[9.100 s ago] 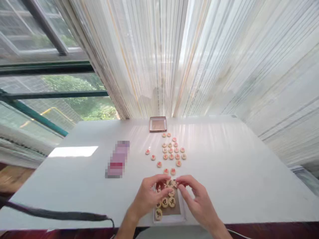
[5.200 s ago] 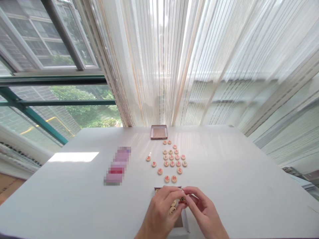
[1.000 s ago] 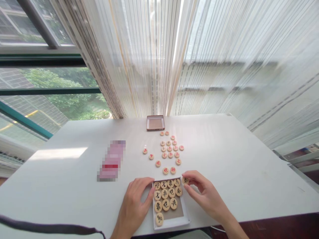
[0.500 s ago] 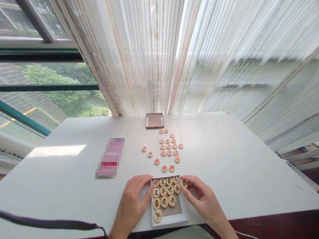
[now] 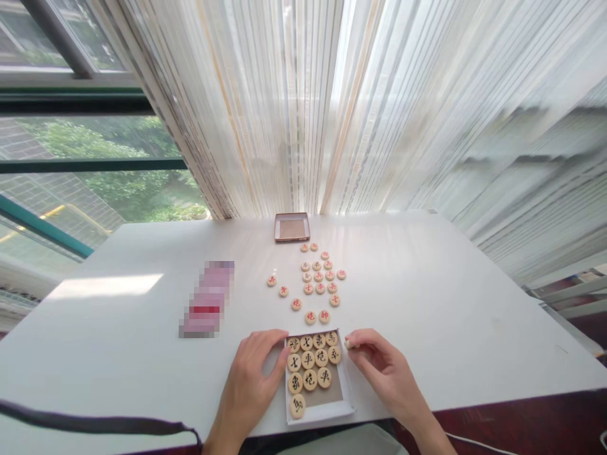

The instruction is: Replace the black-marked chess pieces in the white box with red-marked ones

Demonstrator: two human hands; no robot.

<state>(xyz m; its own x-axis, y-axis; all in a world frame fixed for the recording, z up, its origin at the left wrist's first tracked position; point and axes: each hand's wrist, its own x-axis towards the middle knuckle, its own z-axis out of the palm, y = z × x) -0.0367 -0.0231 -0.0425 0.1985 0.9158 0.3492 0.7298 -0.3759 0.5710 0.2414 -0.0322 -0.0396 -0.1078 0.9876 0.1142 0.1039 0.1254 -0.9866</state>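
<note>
A shallow white box [image 5: 322,414] lies at the table's near edge, holding rows of round wooden Chinese chess pieces [image 5: 310,379] with black characters. Its lower right part shows bare brown bottom. My left hand [image 5: 253,373] grips the box's left side, index fingertip at the far left corner and thumb along the wall. Just outside the right wall, my right hand [image 5: 384,366] pinches one Chinese chess piece [image 5: 349,344] between thumb and fingers. That piece is turned on edge, so its face is hidden.
Beyond the box, Chinese chess pieces [image 5: 318,276], mostly red-marked, lie face up on the white table [image 5: 427,303]. A shallow open box lid [image 5: 292,239] stands at the far edge. Left is a blurred pink item [image 5: 208,297]. A dark strap [image 5: 95,424] crosses the lower left.
My right hand has drawn slightly away from the box's right wall. The piece in its fingers has turned from face up to on edge. My left hand stays at the box.
</note>
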